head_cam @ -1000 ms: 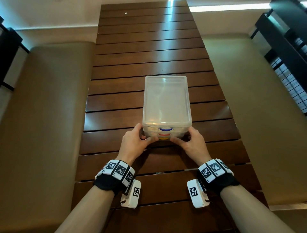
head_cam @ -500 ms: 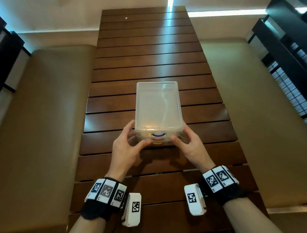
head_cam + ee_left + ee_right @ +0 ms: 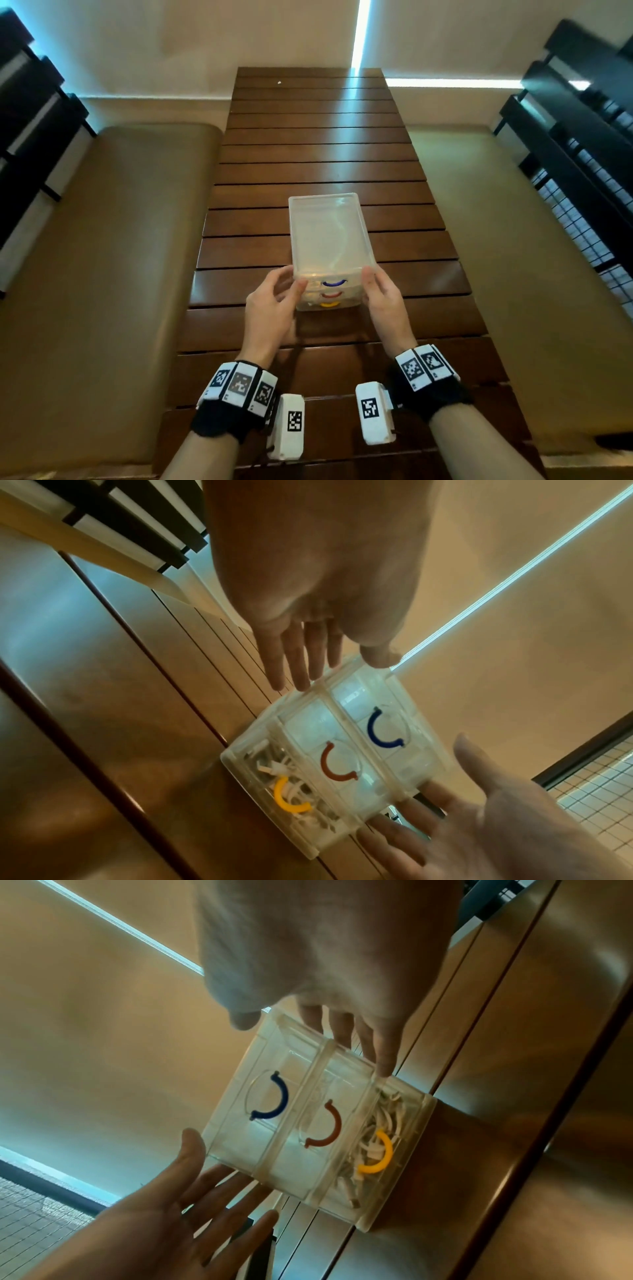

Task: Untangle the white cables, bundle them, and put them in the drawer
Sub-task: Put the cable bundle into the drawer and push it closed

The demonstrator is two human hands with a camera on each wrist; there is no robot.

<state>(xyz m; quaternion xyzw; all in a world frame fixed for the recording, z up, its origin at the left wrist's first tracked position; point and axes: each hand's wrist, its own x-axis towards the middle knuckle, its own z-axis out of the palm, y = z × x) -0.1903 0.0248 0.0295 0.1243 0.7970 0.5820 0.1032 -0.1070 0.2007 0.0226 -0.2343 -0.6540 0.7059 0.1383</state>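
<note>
A clear plastic drawer unit (image 3: 329,240) stands on the slatted wooden table (image 3: 318,144). Its front shows a blue handle (image 3: 380,731), a red handle (image 3: 334,764) and a yellow handle (image 3: 289,799). All three drawers are closed. White cables (image 3: 383,1118) lie bunched in the bottom, yellow-handled drawer. My left hand (image 3: 274,301) lies against the unit's left side with straight fingers (image 3: 298,656) and its thumb at the top front corner. My right hand (image 3: 382,296) lies flat against the right side, fingers (image 3: 363,1037) straight.
Padded tan benches (image 3: 102,274) run along both long sides of the table. Dark slatted screens (image 3: 582,137) stand at the far left and right. Bare slats stretch beyond the unit to the wall.
My thumbs have left the front of the drawers and both hands now lie along the unit's sides. The unit has turned slightly, and my head view has tilted up.
</note>
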